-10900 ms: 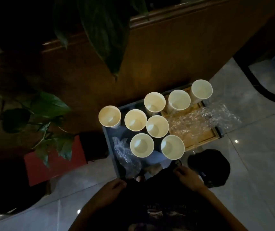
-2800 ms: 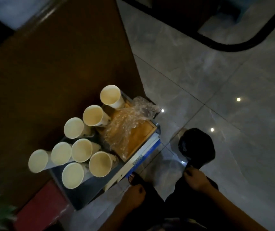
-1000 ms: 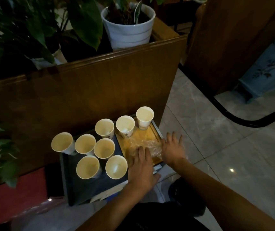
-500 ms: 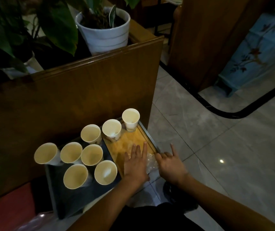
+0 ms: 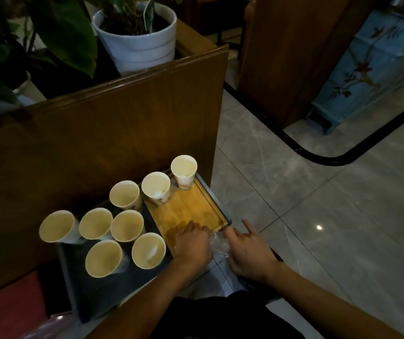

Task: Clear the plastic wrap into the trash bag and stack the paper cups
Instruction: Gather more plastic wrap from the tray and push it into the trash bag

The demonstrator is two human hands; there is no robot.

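Observation:
Several cream paper cups stand upright on a low dark tray (image 5: 98,304), one of them nearest me (image 5: 148,250). Two more cups stand at the far end of a wooden tray (image 5: 191,209), such as the farthest one (image 5: 184,170). A crumpled wad of clear plastic wrap (image 5: 218,245) sits at the wooden tray's near corner, squeezed between my hands. My left hand (image 5: 192,243) is curled against the wrap's left side. My right hand (image 5: 247,250) presses on its right side with the index finger and thumb spread. The trash bag is hidden below my arms.
A brown wooden partition (image 5: 112,133) stands right behind the trays, with a white plant pot (image 5: 137,42) and leaves on top. A red object (image 5: 10,307) lies at the lower left. Grey floor tiles (image 5: 318,216) and a blue painted cabinet (image 5: 372,64) are to the right.
My hands have slid toward me along the wooden tray, bunching the spread wrap into a small wad at its near corner. My left fingers have curled.

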